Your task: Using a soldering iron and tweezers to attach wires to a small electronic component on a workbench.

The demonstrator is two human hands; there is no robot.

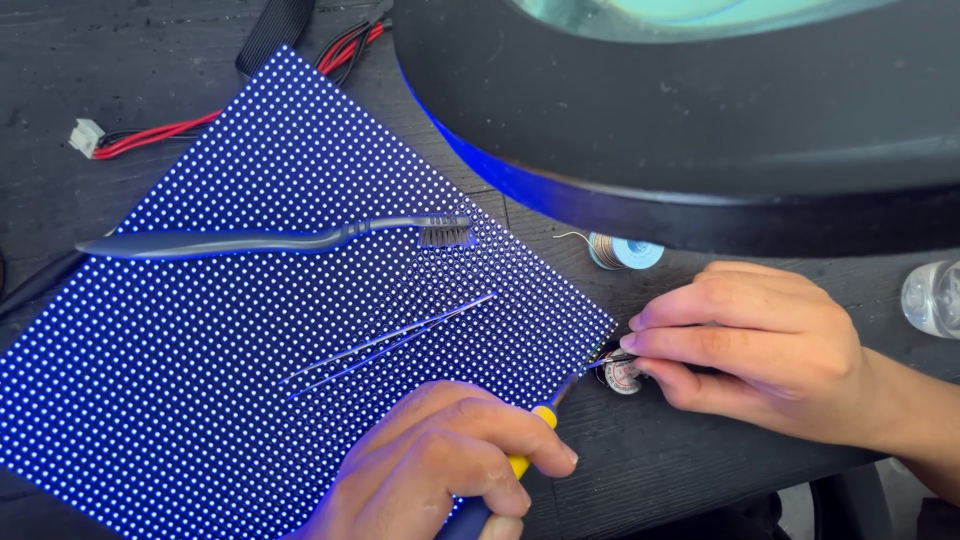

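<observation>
A lit LED panel (pixel 200 400) glowing blue-white lies flat on a dark table. My left hand (pixel 440 460) grips a soldering iron (pixel 545 414) with a blue and yellow handle, its tip pointing at the panel's right corner. My right hand (pixel 760 350) pinches a small round spool of braid (pixel 622 376) and holds a thin strand from it against that same corner. On the panel rest a grey toothbrush (pixel 250 241) and thin metal tweezers (pixel 390 340).
The black rim of a large magnifier lamp (pixel 700 130) overhangs the top right. Under it sits a spool of solder wire (pixel 625 251). A clear glass bottle (pixel 932 298) stands at the right edge. Red and black wires (pixel 160 133) with a white connector (pixel 87 136) lie at top left.
</observation>
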